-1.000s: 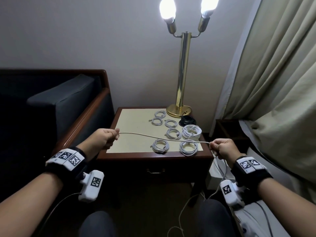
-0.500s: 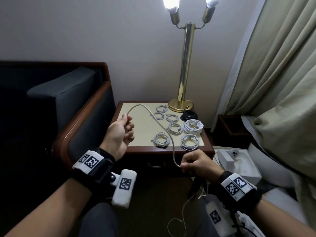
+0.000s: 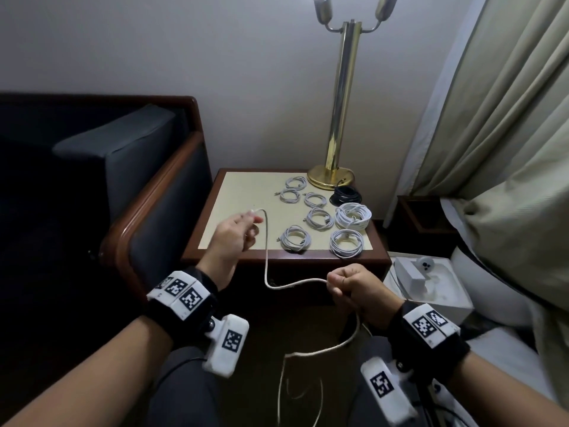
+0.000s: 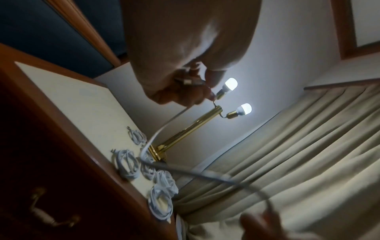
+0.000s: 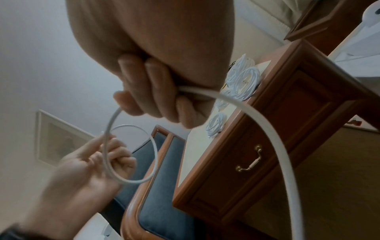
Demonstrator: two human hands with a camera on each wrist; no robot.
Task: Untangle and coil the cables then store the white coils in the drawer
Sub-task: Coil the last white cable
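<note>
A dark armchair (image 3: 123, 167) stands left of a wooden side table (image 3: 246, 192) carrying a brass lamp (image 3: 334, 149), seven white coils (image 3: 348, 246) and one black coil (image 3: 346, 195); its drawer (image 5: 255, 160) is closed. No writing is legible, only square black-and-white markers on the wrist bands. The left hand (image 3: 231, 238) pinches the plug end of the loose white cable (image 3: 266, 266) between thumb and fingertips above the table, while the right hand (image 3: 354, 288), a closed fist before the drawer, grips the cable further along, its slack hanging floorward.

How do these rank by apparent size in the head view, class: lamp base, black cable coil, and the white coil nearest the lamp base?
1. Lamp base, largest.
2. Black cable coil, smaller.
3. White coil nearest the lamp base, close to the black coil; that pair is uncertain.
</note>
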